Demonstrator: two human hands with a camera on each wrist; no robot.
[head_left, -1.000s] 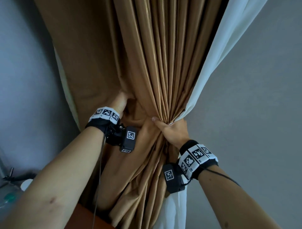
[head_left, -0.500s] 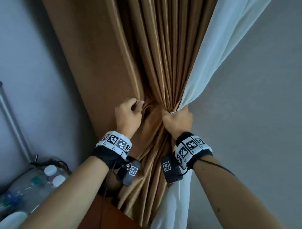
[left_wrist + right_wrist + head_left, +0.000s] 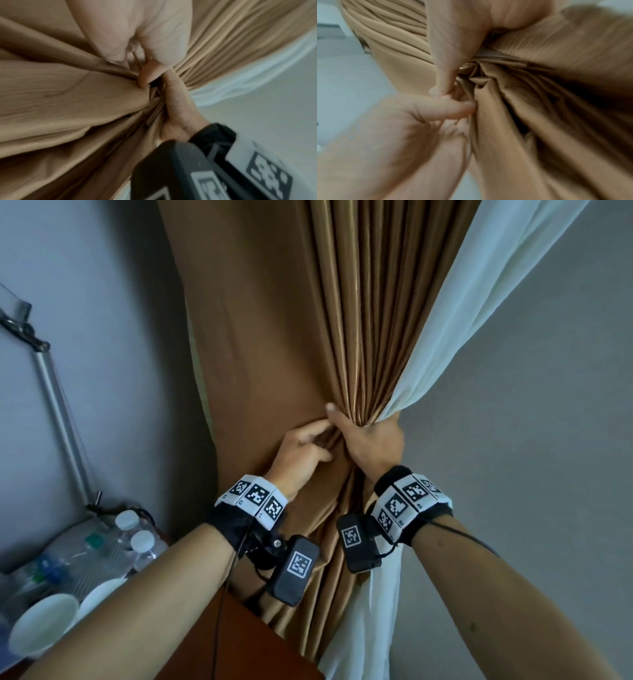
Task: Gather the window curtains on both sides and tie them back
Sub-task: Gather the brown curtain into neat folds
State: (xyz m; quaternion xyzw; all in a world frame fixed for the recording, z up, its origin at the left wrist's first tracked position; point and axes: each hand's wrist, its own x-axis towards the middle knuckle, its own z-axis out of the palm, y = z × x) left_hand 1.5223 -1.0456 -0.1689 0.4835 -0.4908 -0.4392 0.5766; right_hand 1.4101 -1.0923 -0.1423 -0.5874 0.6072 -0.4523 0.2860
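A brown pleated curtain (image 3: 308, 337) hangs down the middle, with a white sheer curtain (image 3: 479, 302) along its right edge. My right hand (image 3: 373, 440) grips the gathered waist of both, thumb stretched up across the pleats. My left hand (image 3: 305, 446) lies right against it and pinches a loose brown fold into the bundle. The left wrist view has a left fingertip (image 3: 143, 79) dug into the brown curtain (image 3: 68, 94) beside my right hand (image 3: 176, 106). In the right wrist view my left hand (image 3: 412, 121) pushes cloth into the brown curtain (image 3: 539, 108) below the right thumb (image 3: 445, 75). No tie-back shows.
Plastic water bottles (image 3: 133, 535) and white paper cups (image 3: 44, 625) stand at the lower left. A wooden furniture corner (image 3: 246, 645) juts out under my left forearm. A metal pole (image 3: 61, 419) leans on the left wall. A bare grey wall (image 3: 531, 474) fills the right.
My left hand has carried a loose fold rightwards until it meets the right hand. The right hand has kept its grip on the bundle. The view has tilted down, showing more bottles and cups.
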